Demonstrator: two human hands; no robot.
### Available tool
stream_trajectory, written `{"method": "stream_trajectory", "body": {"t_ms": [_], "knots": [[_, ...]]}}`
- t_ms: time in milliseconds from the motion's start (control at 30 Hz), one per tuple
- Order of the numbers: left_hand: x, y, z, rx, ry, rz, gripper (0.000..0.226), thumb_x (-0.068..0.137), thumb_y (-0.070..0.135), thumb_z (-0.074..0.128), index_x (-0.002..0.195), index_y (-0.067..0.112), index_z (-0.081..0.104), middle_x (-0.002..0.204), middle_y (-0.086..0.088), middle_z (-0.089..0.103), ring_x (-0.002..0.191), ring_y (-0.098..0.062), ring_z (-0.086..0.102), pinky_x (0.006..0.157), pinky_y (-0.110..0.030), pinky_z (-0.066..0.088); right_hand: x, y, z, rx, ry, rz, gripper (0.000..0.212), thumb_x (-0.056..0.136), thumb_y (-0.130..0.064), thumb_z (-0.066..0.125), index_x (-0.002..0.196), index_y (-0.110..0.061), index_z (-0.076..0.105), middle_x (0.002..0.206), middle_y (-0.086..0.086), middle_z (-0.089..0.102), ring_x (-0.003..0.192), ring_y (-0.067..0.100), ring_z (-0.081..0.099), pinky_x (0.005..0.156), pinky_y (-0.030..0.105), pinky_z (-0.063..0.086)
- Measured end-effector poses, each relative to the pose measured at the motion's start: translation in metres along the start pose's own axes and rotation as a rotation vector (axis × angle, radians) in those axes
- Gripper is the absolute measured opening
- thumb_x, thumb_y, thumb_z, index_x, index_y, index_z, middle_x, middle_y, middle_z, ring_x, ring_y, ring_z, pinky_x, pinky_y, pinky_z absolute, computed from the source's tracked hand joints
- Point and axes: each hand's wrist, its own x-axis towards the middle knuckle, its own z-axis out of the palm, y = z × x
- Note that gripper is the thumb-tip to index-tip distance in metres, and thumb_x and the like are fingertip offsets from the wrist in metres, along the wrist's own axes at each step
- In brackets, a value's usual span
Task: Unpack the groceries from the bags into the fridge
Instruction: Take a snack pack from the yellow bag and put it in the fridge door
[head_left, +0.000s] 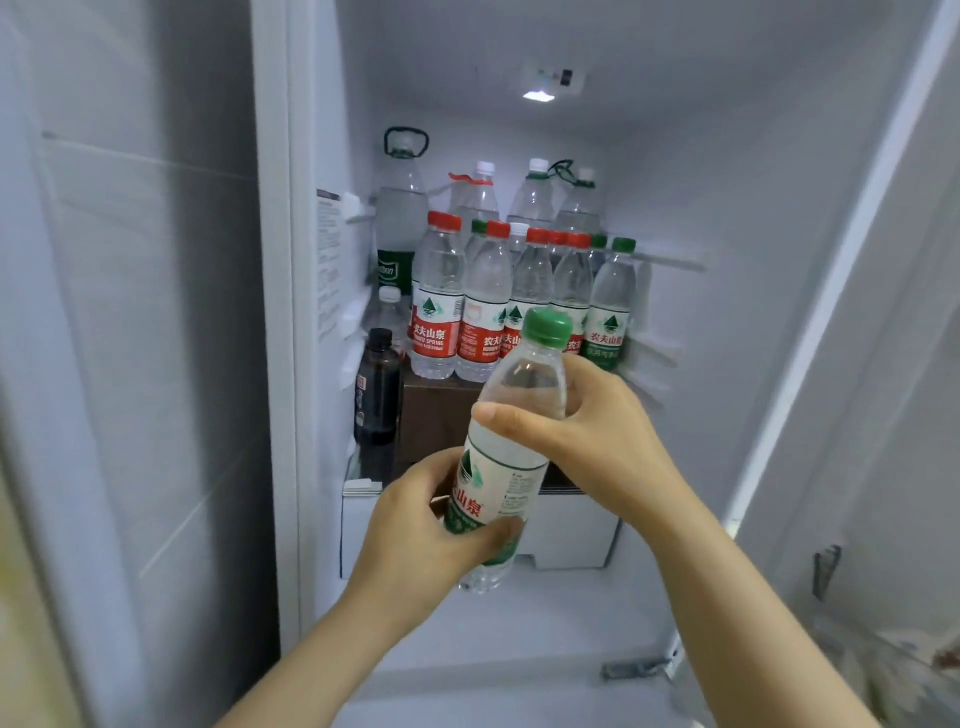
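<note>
A clear water bottle (511, 441) with a green cap and green label is held tilted in front of the open fridge (727, 234). My left hand (415, 525) grips its lower, labelled part. My right hand (582, 431) wraps around its upper body just below the neck. Behind it, several water bottles with red and green caps (483, 301) stand in rows on a brown box (436, 421) inside the fridge. Taller bottles (402, 208) stand at the back.
A dark bottle (377, 387) stands at the left of the fridge interior beside the brown box. A white drawer (571, 535) sits below. The open door (130, 364) is on the left. A bag (893, 670) shows blurred at the lower right.
</note>
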Motion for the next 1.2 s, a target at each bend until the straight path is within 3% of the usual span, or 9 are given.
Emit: {"method": "stream_trajectory", "body": {"t_ms": [67, 267, 367, 500, 633, 900, 1200], "knots": [[0.004, -0.006, -0.005, 0.012, 0.019, -0.012, 0.048, 0.063, 0.023, 0.086, 0.098, 0.042, 0.059, 0.095, 0.029, 0.067, 0.089, 0.007, 0.064, 0.068, -0.01, 0.051, 0.007, 0.004, 0.006, 0.016, -0.053, -0.009, 0.042, 0.068, -0.056, 0.077, 0.103, -0.036, 0.065, 0.098, -0.021, 0.071, 0.09, -0.009, 0.065, 0.07, 0.016, 0.053], [0.025, -0.034, -0.016, 0.044, 0.14, -0.068, 0.049, 0.062, 0.028, 0.086, 0.106, 0.035, 0.064, 0.093, 0.021, 0.071, 0.086, 0.002, 0.066, 0.066, -0.01, 0.05, 0.028, 0.036, 0.015, 0.204, -0.079, 0.042, 0.056, 0.069, -0.053, 0.074, 0.118, -0.029, 0.061, 0.103, -0.012, 0.072, 0.092, -0.006, 0.066, 0.073, 0.01, 0.052], [0.039, -0.05, -0.02, 0.059, 0.216, -0.108, 0.052, 0.061, 0.026, 0.087, 0.106, 0.035, 0.062, 0.096, 0.019, 0.071, 0.088, 0.001, 0.067, 0.071, -0.015, 0.052, 0.037, 0.064, 0.021, 0.212, -0.025, 0.089, 0.037, 0.077, -0.04, 0.075, 0.111, -0.026, 0.066, 0.1, -0.012, 0.073, 0.091, -0.004, 0.067, 0.071, 0.012, 0.053], [0.055, -0.065, -0.024, 0.146, 0.317, -0.134, 0.054, 0.06, 0.024, 0.086, 0.108, 0.034, 0.062, 0.095, 0.019, 0.069, 0.085, 0.003, 0.065, 0.065, -0.006, 0.045, 0.054, 0.102, 0.034, 0.171, -0.038, 0.144, 0.024, 0.083, -0.03, 0.073, 0.105, -0.024, 0.069, 0.097, -0.011, 0.073, 0.088, -0.003, 0.067, 0.067, 0.011, 0.052], [0.07, -0.084, -0.023, 0.188, 0.352, -0.172, 0.047, 0.064, 0.022, 0.084, 0.104, 0.033, 0.062, 0.095, 0.016, 0.069, 0.084, 0.003, 0.065, 0.065, -0.009, 0.044, 0.068, 0.132, 0.052, 0.127, -0.075, 0.162, 0.02, 0.084, -0.026, 0.072, 0.104, -0.021, 0.07, 0.091, -0.011, 0.073, 0.081, -0.007, 0.066, 0.065, 0.008, 0.049], [0.098, -0.111, -0.014, 0.201, 0.467, -0.21, 0.034, 0.073, 0.013, 0.079, 0.101, 0.02, 0.06, 0.093, 0.008, 0.066, 0.08, 0.007, 0.059, 0.059, -0.003, 0.042, 0.09, 0.164, 0.076, 0.153, -0.145, 0.206, 0.018, 0.085, -0.026, 0.071, 0.103, -0.023, 0.07, 0.09, -0.011, 0.073, 0.083, -0.005, 0.066, 0.068, 0.011, 0.052], [0.117, -0.127, -0.007, 0.211, 0.521, -0.202, 0.038, 0.075, 0.015, 0.078, 0.108, 0.018, 0.06, 0.102, 0.005, 0.067, 0.09, -0.01, 0.064, 0.071, -0.015, 0.046, 0.124, 0.145, 0.09, 0.207, -0.195, 0.126, 0.019, 0.086, -0.029, 0.069, 0.105, -0.027, 0.069, 0.094, -0.014, 0.071, 0.085, -0.008, 0.065, 0.068, 0.007, 0.049]]}}
